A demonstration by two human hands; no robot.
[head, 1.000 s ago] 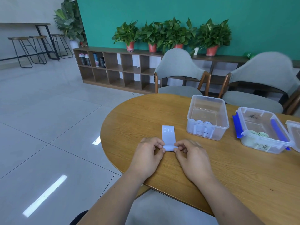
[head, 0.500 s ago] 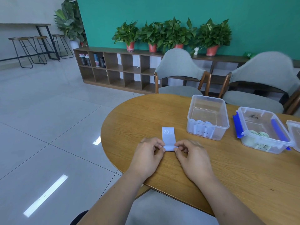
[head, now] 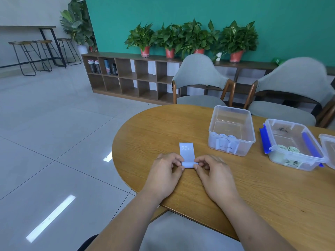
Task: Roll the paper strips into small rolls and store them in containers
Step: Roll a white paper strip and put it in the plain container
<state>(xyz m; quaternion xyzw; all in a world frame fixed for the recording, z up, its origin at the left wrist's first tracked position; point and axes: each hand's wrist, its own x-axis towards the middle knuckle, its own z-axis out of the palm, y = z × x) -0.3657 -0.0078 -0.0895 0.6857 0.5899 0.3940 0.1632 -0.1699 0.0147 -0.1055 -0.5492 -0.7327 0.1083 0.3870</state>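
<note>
We pinch the rolled end [head: 188, 164] of the blue paper strip [head: 187, 151] from both sides. The left hand [head: 165, 173] closes thumb and fingertips on one end of the coil and the right hand [head: 215, 175] on the other, which should stop it springing open and let it roll evenly. The unrolled tail, printed 20 LB, lies flat on the tabletop [head: 253, 196] near its rounded left end, pointing toward the far edge. To our right, nearer the far edge, an open clear box [head: 231, 108] has pale rolls [head: 226, 136] standing against its near wall. Beyond it, a box with blue clips [head: 286, 123] holds green rolls [head: 288, 149], and a third container [head: 328, 149] is cut off at the right. We see nothing between the coil and the clear box, so we judge that only the box's wall must be lifted over. Two grey chairs [head: 199, 75] stand behind the far edge, out of the way.
</note>
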